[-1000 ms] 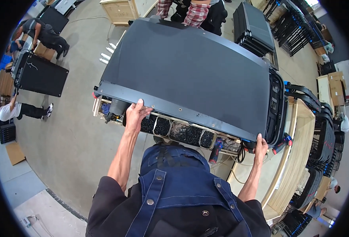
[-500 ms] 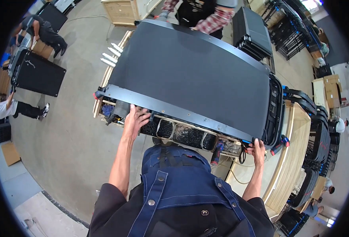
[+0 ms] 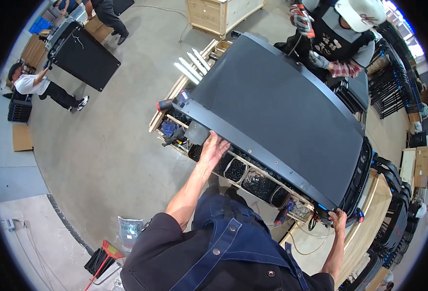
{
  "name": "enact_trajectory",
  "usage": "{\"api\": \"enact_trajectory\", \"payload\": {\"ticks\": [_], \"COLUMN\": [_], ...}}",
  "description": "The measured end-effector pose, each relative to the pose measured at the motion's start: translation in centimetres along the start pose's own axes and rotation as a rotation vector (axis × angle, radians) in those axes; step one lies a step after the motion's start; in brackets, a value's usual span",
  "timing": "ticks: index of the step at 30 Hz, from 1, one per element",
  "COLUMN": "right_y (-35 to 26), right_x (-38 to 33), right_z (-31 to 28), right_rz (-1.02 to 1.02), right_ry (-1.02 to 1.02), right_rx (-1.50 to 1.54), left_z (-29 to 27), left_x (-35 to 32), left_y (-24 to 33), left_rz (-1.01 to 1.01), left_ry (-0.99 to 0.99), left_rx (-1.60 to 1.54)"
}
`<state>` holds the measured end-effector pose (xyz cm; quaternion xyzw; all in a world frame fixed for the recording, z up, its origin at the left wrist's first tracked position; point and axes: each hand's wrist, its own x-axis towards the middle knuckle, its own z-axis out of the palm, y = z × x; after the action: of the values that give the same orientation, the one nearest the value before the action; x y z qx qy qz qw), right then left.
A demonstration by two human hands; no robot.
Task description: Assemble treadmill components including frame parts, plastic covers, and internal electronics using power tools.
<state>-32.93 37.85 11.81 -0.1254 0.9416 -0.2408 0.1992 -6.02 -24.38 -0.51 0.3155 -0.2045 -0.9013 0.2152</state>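
Note:
A treadmill deck [image 3: 277,114] with a dark belt and grey metal side rails lies slanted across a wooden workbench. At the near rail [image 3: 262,157], toward its left end, my left hand [image 3: 215,148] grips the edge; part of its fingers is hidden. My right hand [image 3: 338,220] is closed on the deck's near right corner, thumb on top, other fingers partly out of sight. Below the rail, bins of small black fasteners [image 3: 258,185] stand in the bench. A red and dark-blue power tool [image 3: 284,212] hangs beside them.
Across the deck, a co-worker in grey gloves holds up a red and black power driver [image 3: 305,22]. White tubes [image 3: 188,70] stick up at the bench's left end. A wooden crate [image 3: 209,17] stands behind; a plywood box [image 3: 369,208] is at right. Two people handle another deck [image 3: 85,56].
My view has turned, so the deck sits lower and more slanted in the picture. The co-worker has straightened into view with a raised power driver. Both my hands stay on the rail.

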Motion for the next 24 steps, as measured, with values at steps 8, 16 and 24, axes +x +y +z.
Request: {"api": "enact_trajectory", "payload": {"ticks": [8, 16, 24], "right_y": [0.2, -0.4, 13.3], "right_x": [-0.2, -4.7, -10.3], "right_z": [-0.8, 5.4, 4.5], "right_rz": [-0.457, -0.005, 0.424], "right_ry": [0.272, 0.578, 1.111], "right_rx": [-0.460, 0.158, 0.759], "left_z": [2.2, 1.6, 14.5], "left_x": [1.7, -1.4, -5.3], "left_y": [-0.7, -4.9, -16.4], "left_rz": [0.108, -0.160, -0.212], "left_ry": [-0.121, 0.055, -0.068], "left_rx": [-0.039, 0.234, 0.453]}}
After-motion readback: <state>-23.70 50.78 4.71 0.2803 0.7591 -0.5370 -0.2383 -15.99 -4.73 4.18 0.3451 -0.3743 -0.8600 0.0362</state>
